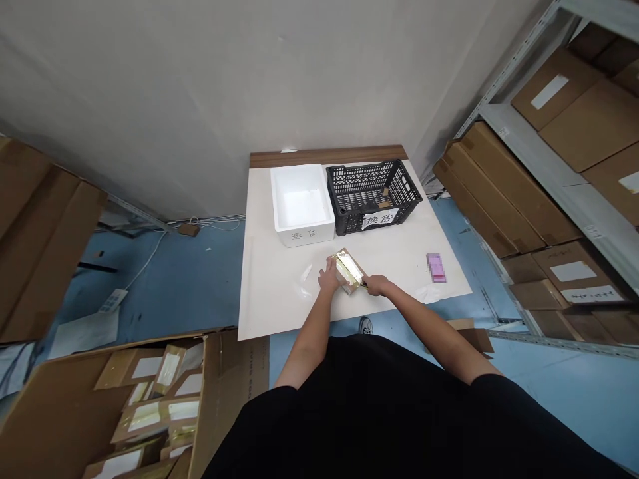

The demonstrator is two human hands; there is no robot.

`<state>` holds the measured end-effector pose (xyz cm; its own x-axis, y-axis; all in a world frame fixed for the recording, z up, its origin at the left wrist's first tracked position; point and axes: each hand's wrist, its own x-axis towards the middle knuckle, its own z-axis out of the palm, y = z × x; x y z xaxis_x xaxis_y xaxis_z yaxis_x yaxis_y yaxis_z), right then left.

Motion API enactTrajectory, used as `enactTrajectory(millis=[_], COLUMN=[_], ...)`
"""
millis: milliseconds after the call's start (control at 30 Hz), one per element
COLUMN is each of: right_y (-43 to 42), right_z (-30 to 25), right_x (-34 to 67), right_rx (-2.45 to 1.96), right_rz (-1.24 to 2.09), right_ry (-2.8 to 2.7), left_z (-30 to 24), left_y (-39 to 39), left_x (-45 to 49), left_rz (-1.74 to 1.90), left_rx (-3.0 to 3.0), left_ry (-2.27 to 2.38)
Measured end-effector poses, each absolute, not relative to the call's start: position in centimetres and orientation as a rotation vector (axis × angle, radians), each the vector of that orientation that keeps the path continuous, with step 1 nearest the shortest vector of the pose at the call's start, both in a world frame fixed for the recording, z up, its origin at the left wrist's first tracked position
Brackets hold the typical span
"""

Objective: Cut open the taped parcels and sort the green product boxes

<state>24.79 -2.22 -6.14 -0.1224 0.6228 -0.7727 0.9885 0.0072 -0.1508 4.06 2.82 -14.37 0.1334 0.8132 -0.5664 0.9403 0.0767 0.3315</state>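
A small cardboard box [349,267] with shiny tape across its top lies at a slant near the front of the white-covered table [279,293]. My left hand [328,275] grips its left side, with thumb and fingers against the cardboard. At the box's right edge, my right hand [376,285] is closed. Whatever sits in its fingers is too small to make out. Behind the box stand a white foam bin [305,236] and a black plastic crate [349,225], side by side, each with handwriting on the front. Bits of cardboard lie inside the crate.
A pink-purple item [436,267], blurred out, lies on the table's right side. At lower left, a large open carton [210,392] holds several taped packages. Metal shelving [524,136] with brown boxes lines the right. A wall rises behind the table.
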Motion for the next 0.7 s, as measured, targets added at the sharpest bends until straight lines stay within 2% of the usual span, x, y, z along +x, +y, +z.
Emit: enactTrajectory(millis=[100, 200, 367, 533, 700], right_y=[-3.0, -3.7, -3.5, -1.8, 0.2], right_z=[-5.9, -6.3, -9.4, -13.1, -14.7], right_x=[27.0, 29.1, 30.4, 29.8, 29.3], right_rx=[1.733, 2.034, 2.398, 2.486, 2.393], right_rz=[-1.004, -1.008, -1.065, -1.159, -1.191], right_ry=[1.824, 1.817, 1.668, 1.566, 1.654], left_z=[-14.1, -13.9, -13.6, -13.3, -12.4], left_y=[2.6, 2.0, -0.9, -4.2, -3.9], left_x=[4.5, 5.6, 9.0, 9.8, 8.1], left_rz=[-0.258, -0.240, -0.222, -0.202, -0.320], left_rx=[1.753, 1.746, 1.695, 1.675, 1.756], left_ry=[1.717, 1.767, 1.894, 1.945, 1.951])
